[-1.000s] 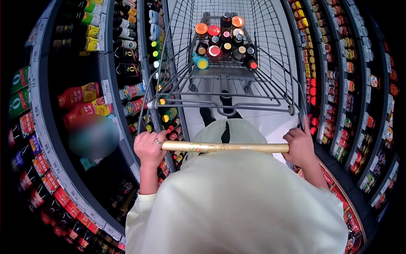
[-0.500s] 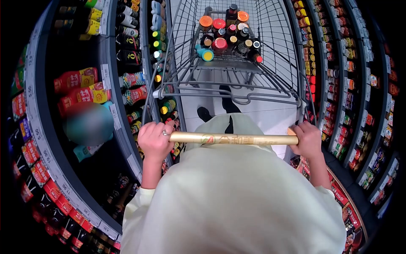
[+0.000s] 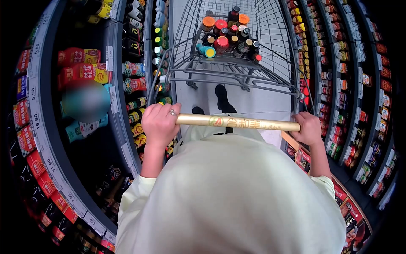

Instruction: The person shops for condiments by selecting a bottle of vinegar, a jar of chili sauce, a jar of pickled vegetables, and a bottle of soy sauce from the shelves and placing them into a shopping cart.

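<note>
Price labels, pale floor, seemingly jars

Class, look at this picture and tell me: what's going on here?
A person in a pale shirt grips a gold-coloured cylindrical cart handle, with the left hand near one end and the right hand at the other. Ahead, the grey wire shopping cart carries a cluster of bottles and jars with orange, red, yellow and dark lids. Shelves of packaged goods line both sides.

Gold handle; pale, seemingly plain shirt; black shoes; grey cart.
</note>
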`<action>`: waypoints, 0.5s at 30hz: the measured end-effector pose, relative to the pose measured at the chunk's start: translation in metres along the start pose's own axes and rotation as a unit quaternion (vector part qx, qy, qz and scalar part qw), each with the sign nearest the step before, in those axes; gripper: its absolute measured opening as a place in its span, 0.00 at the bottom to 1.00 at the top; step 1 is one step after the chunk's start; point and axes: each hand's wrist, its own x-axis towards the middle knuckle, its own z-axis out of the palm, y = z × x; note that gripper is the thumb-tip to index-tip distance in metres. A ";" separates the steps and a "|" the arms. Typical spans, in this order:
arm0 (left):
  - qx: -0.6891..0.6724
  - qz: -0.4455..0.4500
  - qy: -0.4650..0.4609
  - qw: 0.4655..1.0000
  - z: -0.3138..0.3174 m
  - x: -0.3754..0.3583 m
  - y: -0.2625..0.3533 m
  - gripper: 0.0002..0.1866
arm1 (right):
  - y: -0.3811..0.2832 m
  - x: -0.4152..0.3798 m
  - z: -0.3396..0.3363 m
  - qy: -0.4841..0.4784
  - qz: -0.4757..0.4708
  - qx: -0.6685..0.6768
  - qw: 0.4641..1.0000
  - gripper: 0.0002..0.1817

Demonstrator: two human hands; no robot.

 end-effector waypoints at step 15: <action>-0.058 -0.019 -0.139 0.988 -0.034 0.008 0.005 0.18 | -0.010 0.157 -0.042 0.036 0.017 0.239 0.970 0.17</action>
